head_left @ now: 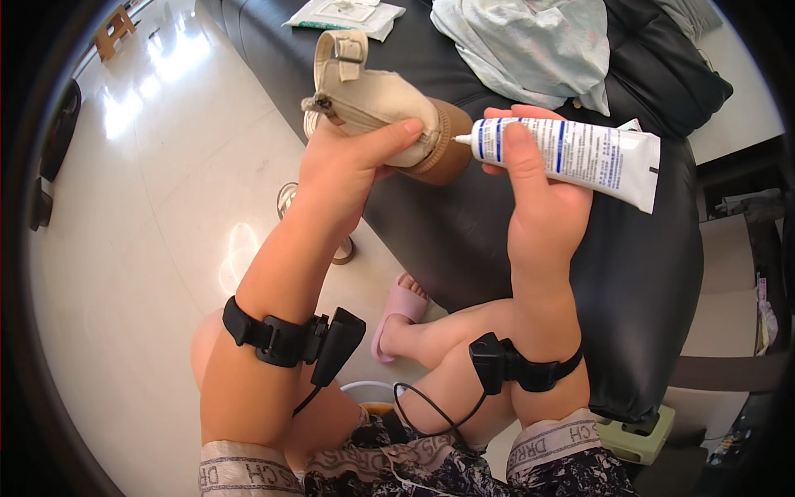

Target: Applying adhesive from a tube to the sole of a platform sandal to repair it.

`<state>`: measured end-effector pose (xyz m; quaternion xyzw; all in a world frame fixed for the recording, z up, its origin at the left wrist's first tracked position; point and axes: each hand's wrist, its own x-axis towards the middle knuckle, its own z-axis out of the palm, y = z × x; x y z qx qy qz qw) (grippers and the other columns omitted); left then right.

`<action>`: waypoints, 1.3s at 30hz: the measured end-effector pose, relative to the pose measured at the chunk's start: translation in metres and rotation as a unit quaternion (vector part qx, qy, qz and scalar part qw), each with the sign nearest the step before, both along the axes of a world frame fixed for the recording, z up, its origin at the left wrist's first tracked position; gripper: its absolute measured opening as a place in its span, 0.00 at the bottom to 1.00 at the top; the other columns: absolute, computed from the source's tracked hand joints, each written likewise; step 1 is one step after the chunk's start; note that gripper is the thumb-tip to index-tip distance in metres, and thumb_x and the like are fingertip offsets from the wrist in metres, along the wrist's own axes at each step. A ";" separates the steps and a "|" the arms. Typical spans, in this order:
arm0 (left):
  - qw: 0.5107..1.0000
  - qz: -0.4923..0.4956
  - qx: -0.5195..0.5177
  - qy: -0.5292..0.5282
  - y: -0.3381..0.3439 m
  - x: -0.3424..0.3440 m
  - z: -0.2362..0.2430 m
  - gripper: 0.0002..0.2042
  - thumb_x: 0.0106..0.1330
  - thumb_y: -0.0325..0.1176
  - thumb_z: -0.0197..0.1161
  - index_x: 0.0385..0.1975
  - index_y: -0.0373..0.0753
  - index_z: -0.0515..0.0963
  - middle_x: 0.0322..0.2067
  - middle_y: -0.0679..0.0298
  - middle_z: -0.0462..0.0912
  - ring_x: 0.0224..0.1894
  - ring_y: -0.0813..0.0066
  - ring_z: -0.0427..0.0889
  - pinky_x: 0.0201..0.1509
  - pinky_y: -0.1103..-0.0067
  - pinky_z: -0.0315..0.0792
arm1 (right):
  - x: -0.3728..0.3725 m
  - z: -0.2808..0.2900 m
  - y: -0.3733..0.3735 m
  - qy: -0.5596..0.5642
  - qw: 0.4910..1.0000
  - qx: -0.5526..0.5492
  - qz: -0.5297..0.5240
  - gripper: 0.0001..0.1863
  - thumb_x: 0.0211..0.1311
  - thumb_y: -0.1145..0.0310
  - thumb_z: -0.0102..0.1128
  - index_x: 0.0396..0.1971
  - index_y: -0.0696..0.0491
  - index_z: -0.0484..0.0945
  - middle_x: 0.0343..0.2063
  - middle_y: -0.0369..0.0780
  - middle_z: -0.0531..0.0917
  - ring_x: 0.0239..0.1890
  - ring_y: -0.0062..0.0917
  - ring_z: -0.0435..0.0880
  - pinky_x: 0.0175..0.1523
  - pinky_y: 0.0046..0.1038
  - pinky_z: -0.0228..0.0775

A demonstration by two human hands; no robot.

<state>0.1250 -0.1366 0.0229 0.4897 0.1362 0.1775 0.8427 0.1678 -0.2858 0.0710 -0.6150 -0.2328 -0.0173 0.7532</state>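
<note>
My left hand [348, 157] is closed around a cream strappy shoe [383, 106] with a buckled strap and a thick brown sole [451, 142]. The shoe is tilted, its sole facing right. In my right hand [538, 178] lies a white squeeze tube [575, 153] with blue bands, my thumb on its front and my fingers behind it. The tube's thin nozzle points left and sits at the sole's edge; whether it touches cannot be made out. No glue or paste is visible at the tip.
A black leather sofa [464, 232] stands in front, with a pale cloth [530, 50] and a white packet [348, 16] on it. Another shoe [342, 250] is on the tiled floor beneath my left arm. A wooden stool [114, 33] stands far left; a green box [638, 435] is lower right.
</note>
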 end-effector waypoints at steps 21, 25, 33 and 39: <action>0.999 -0.018 0.026 0.009 0.004 0.007 0.011 0.14 0.53 0.31 0.65 0.38 0.32 0.77 0.34 0.60 0.81 0.35 0.75 0.79 0.37 0.80 0.70 | 0.004 -0.013 0.008 -0.108 0.989 -0.084 0.052 0.08 0.58 0.75 0.60 0.37 0.61 0.75 0.31 0.37 0.80 0.32 0.14 0.78 0.40 0.15 0.70; 1.000 -0.013 0.013 -0.011 0.005 0.009 0.013 0.14 0.53 0.30 0.65 0.38 0.31 0.77 0.35 0.58 0.81 0.38 0.73 0.80 0.42 0.79 0.71 | 0.005 -0.013 0.011 -0.104 0.991 -0.068 0.038 0.08 0.58 0.75 0.60 0.36 0.61 0.75 0.30 0.36 0.80 0.32 0.14 0.77 0.40 0.15 0.69; 0.999 -0.034 0.010 -0.019 0.005 0.009 0.009 0.15 0.53 0.29 0.65 0.40 0.31 0.77 0.36 0.58 0.81 0.39 0.72 0.80 0.45 0.78 0.71 | 0.006 -0.014 0.008 -0.121 0.989 -0.083 0.030 0.08 0.58 0.75 0.60 0.36 0.61 0.75 0.31 0.37 0.80 0.32 0.15 0.77 0.40 0.16 0.70; 0.998 -0.056 0.026 -0.018 0.008 0.007 0.004 0.15 0.54 0.30 0.65 0.41 0.33 0.76 0.36 0.60 0.81 0.39 0.73 0.79 0.44 0.78 0.70 | 0.008 -0.014 0.006 -0.136 0.985 -0.101 0.014 0.12 0.60 0.70 0.58 0.39 0.62 0.74 0.33 0.46 0.82 0.31 0.21 0.80 0.35 0.19 0.72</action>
